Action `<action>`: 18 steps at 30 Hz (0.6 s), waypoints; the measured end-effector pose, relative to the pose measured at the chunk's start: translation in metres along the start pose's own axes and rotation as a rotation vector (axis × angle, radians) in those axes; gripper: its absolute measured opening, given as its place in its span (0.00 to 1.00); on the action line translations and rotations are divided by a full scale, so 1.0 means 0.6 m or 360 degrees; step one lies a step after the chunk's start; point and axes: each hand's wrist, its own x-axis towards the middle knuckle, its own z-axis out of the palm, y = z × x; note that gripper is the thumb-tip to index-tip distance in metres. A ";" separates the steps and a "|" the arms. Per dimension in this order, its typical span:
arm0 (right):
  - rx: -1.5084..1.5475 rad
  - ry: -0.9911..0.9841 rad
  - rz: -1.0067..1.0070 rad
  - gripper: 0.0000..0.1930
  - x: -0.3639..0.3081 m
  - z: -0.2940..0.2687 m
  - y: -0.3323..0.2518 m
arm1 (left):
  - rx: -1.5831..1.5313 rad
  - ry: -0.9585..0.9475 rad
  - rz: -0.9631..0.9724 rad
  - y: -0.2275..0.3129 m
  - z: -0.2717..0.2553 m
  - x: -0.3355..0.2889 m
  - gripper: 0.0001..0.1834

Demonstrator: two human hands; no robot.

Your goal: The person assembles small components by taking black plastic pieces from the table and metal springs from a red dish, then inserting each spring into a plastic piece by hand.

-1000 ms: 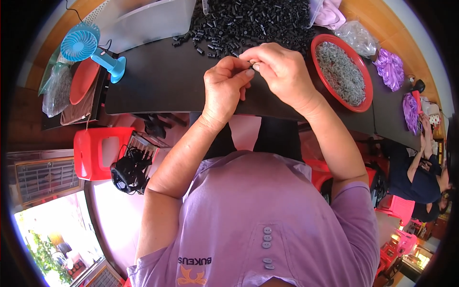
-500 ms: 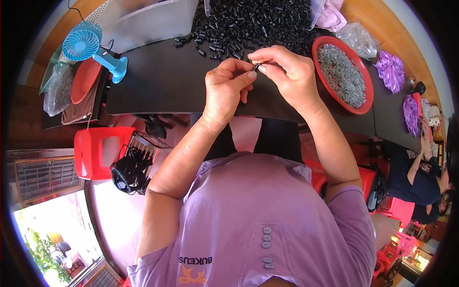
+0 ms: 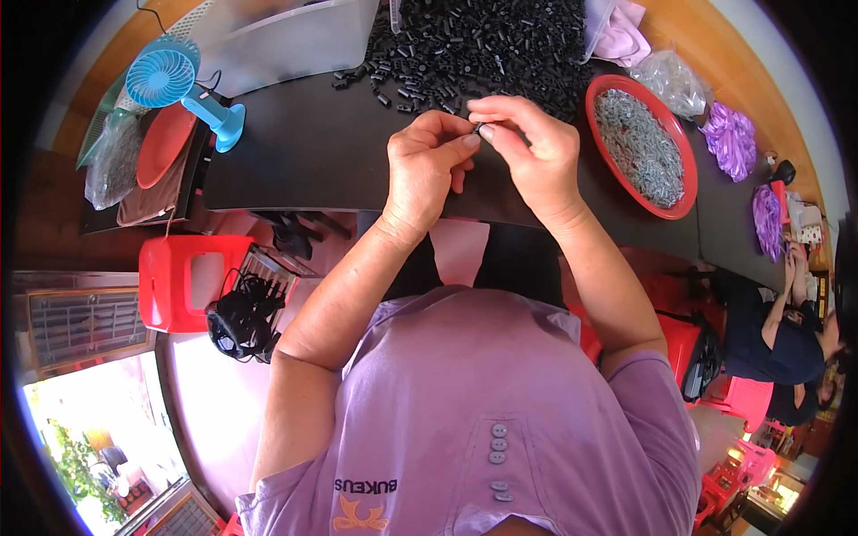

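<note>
My left hand (image 3: 424, 170) is closed, its thumb and forefinger pinching a small black plastic part (image 3: 478, 129) above the near side of the dark table. My right hand (image 3: 538, 154) meets it from the right, fingers curled and thumb tip against the part. Whatever lies between those right fingertips is too small and hidden to make out. Beyond my hands spreads a large heap of short black cylindrical parts (image 3: 483, 49). To the right of my right hand stands a red oval basin (image 3: 689, 195) holding many small silvery pieces (image 3: 639, 143).
A translucent plastic bin (image 3: 304, 49) and a blue desk fan (image 3: 228, 128) stand at the left. Clear plastic bags (image 3: 672, 82) and purple bundles (image 3: 730, 136) lie beyond the basin. A red stool (image 3: 165, 286) is by the table's left. Another person (image 3: 776, 335) sits far right.
My right hand has shifted slightly left and nearer, its thumb still at the part. My left hand keeps its pinch almost in place. The view has tilted a little.
</note>
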 end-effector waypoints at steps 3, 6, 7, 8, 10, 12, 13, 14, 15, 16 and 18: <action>0.0148 0.0011 0.0086 0.16 0.000 -0.004 0.000 | 0.0027 -0.0032 -0.0018 0.002 -0.001 -0.001 0.02; 0.0057 -0.0053 0.0057 0.17 0.006 -0.011 -0.006 | 0.0055 -0.0042 -0.0011 0.003 -0.002 0.000 0.03; 0.0007 -0.0069 0.0041 0.18 0.008 -0.013 -0.007 | 0.0021 -0.0038 -0.0016 0.002 -0.002 0.000 0.03; 0.0007 -0.0070 0.0037 0.18 0.007 -0.016 -0.008 | -0.0012 -0.0034 -0.0020 0.002 -0.003 0.001 0.04; -0.0373 -0.0182 -0.0086 0.20 0.002 -0.021 -0.013 | -0.0086 -0.0027 -0.0037 0.004 -0.003 0.004 0.04; -0.0412 -0.0176 -0.0148 0.21 -0.002 -0.013 -0.014 | -0.0158 -0.0019 -0.0058 0.006 -0.005 0.005 0.04; -0.0526 -0.0147 -0.0241 0.22 -0.002 -0.006 -0.011 | -0.0169 -0.0047 -0.0071 0.007 -0.008 0.008 0.04; -0.0642 -0.0115 -0.0334 0.22 -0.002 0.000 -0.006 | -0.0181 -0.0078 -0.0084 0.009 -0.009 0.010 0.04; -0.0645 -0.0102 -0.0366 0.22 -0.002 0.005 0.003 | -0.0182 -0.0081 -0.0082 0.008 -0.009 0.010 0.04; -0.0647 -0.0101 -0.0367 0.22 -0.002 0.005 0.005 | -0.0256 -0.0106 -0.0102 0.006 -0.010 0.011 0.04; -0.0568 -0.0149 -0.0283 0.21 0.000 0.008 0.008 | -0.0328 -0.0125 -0.0118 0.007 -0.013 0.011 0.04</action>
